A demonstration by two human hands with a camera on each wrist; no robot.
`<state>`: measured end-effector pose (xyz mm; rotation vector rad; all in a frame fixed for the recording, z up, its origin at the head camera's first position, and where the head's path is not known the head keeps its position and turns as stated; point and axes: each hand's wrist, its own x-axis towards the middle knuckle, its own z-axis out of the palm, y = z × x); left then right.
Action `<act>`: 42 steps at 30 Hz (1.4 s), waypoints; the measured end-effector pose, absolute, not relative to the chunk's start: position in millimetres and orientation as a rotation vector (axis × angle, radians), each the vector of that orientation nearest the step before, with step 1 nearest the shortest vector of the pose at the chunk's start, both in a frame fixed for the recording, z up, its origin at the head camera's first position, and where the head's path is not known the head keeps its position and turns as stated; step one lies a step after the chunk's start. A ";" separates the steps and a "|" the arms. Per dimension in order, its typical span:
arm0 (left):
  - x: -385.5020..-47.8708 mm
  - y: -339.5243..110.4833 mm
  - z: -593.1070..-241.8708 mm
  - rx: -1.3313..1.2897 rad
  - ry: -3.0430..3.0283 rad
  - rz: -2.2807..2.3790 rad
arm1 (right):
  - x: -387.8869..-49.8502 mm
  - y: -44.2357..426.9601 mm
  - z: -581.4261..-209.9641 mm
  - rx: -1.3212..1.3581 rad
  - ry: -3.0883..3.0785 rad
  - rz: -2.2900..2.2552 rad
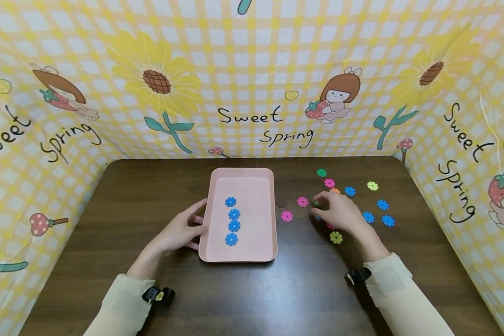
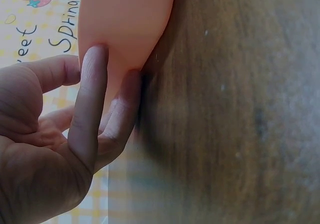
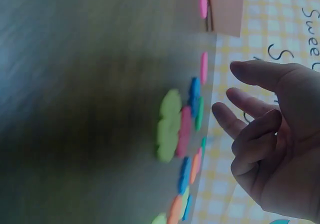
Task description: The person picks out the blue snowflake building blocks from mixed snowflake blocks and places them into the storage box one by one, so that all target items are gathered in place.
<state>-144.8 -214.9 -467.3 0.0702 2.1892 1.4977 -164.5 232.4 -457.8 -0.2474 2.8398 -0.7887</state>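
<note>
A pink rectangular tray (image 1: 256, 219) lies on the table, with several blue flower-shaped discs (image 1: 234, 214) in a rough column on its floor. My left hand (image 1: 180, 231) touches the tray's left side; in the left wrist view its fingertips rest against the outer wall (image 2: 127, 19), not wrapped round it. My right hand (image 1: 340, 212) hovers over the scattered discs right of the tray, thumb and forefinger apart. Nothing shows between them in the right wrist view. Below the hand lies a yellow-green disc (image 1: 336, 237); a green disc (image 1: 316, 203) is partly hidden by its fingertips.
Two pink discs (image 1: 302, 202) and a dark brown disc (image 1: 281, 202) lie between tray and right hand. Farther right are more blue discs (image 1: 382, 205) and a lime disc (image 1: 372, 185). A yellow checked cloth (image 1: 252, 84) stands round the back and sides of the dark wooden table (image 1: 243, 298).
</note>
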 end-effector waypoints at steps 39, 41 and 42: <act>-143.1 -214.5 -468.0 0.066 2.185 1.503 | -163.3 238.4 -461.5 -0.369 2.770 -0.779; -143.3 -214.4 -467.5 0.069 2.184 1.502 | -163.1 236.4 -459.7 -0.396 2.772 -0.810; -143.4 -214.4 -467.4 0.063 2.184 1.502 | -163.1 235.3 -458.7 -0.406 2.775 -0.821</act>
